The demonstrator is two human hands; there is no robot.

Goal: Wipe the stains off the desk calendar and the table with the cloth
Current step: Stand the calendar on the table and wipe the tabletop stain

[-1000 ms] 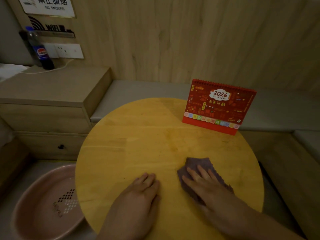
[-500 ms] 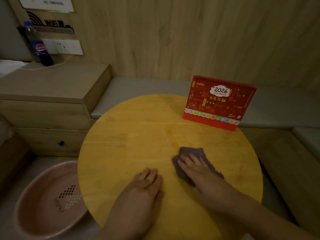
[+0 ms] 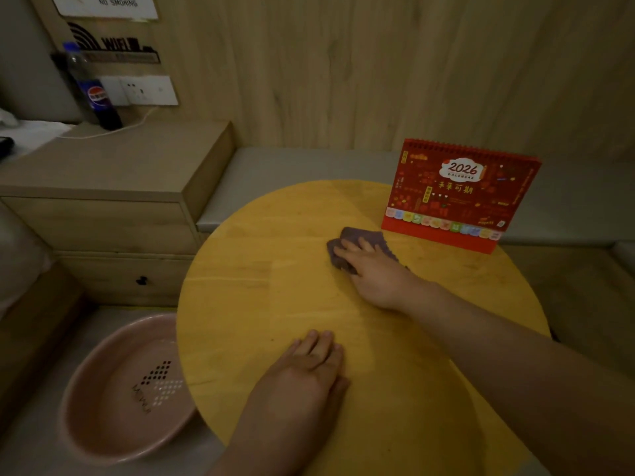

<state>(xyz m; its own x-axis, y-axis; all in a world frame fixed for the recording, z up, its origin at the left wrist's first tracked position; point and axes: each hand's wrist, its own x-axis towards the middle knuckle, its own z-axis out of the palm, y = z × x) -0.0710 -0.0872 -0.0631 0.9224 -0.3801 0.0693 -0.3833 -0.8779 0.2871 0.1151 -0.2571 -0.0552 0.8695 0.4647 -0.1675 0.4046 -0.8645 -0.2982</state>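
The round yellow wooden counter [image 3: 261, 304] carries an upright red 2026 desk calendar [image 3: 460, 197] at its far right. The left hand [image 3: 302, 383] rests flat, open. The right hand [image 3: 374, 269] presses the purple-grey cloth [image 3: 347, 238] flat, just beside the calendar.

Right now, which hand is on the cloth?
The right hand, pressing the purple cloth near the calendar; the left hand lies flat on bare table.

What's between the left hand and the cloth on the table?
Only bare yellow tabletop in the head view: left hand lies flat near the front, cloth sits under the right hand.
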